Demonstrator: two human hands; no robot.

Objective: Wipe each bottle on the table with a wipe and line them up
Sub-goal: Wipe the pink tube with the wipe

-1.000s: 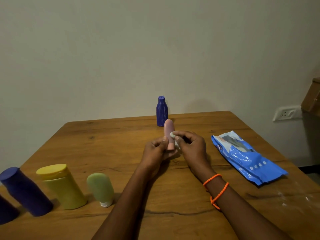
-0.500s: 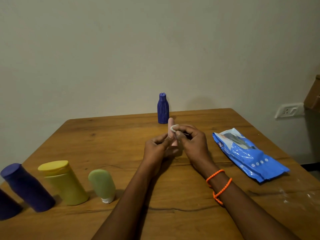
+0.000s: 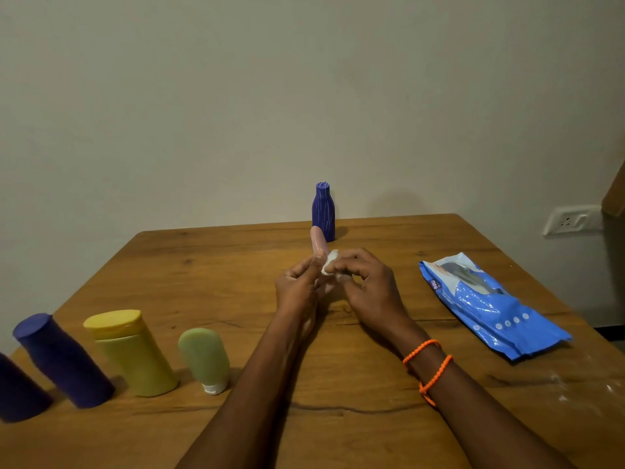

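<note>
My left hand (image 3: 297,286) grips a small pink bottle (image 3: 318,242) by its lower part and holds it upright above the table's middle. My right hand (image 3: 367,284) pinches a crumpled white wipe (image 3: 329,262) against the bottle's side. A ribbed purple bottle (image 3: 323,213) stands at the far edge behind them. Along the front left stand a light green tube (image 3: 204,358) on its white cap, a yellow-lidded bottle (image 3: 130,352), a dark blue bottle (image 3: 62,360) and another dark blue one (image 3: 17,390) cut by the frame.
A blue pack of wipes (image 3: 490,306) lies flat on the right side of the wooden table (image 3: 338,418). White specks mark the table's right front corner. A wall socket (image 3: 571,220) sits on the wall beyond the right edge.
The wipe has slid down the pink bottle from near its top to lower on its side. The bottle now leans slightly left, with more of its top showing.
</note>
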